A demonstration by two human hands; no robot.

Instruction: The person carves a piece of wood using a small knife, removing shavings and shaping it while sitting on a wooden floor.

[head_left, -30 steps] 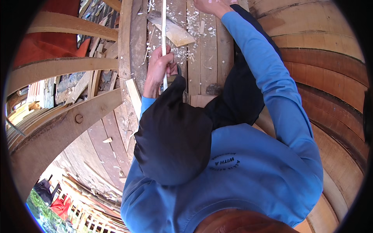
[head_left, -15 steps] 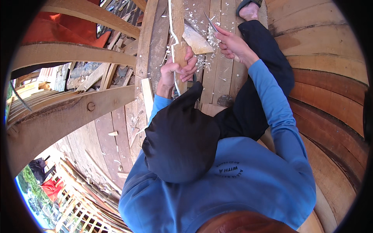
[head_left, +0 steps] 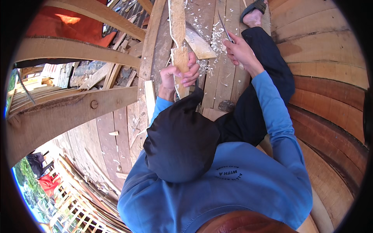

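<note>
My left hand [head_left: 180,75] is closed around the lower part of a long wooden piece [head_left: 180,58]. The piece has a pale, stepped left edge and runs away from me to the top of the view. To the right, my right hand [head_left: 241,52] grips a knife [head_left: 224,27], its thin blade pointing up and away from the wood. The blade and the wood are apart. Between the hands, a wedge-shaped pale wood block [head_left: 200,42] lies on the planks among shavings [head_left: 217,37]. My raised left knee [head_left: 182,139], in black trousers, sits just below my left hand and hides the floor there.
Curved plank walling [head_left: 322,75] rises on the right. Thick timber ribs [head_left: 74,110] cross the left side, with a red sheet [head_left: 66,33] and scrap wood beyond. My right foot [head_left: 254,17], in a sandal, rests at the far right of the plank floor [head_left: 215,77].
The wooden piece has turned in my left hand, showing more of its broad face. My right hand and the knife have shifted slightly right and nearer. The whole view has moved a little.
</note>
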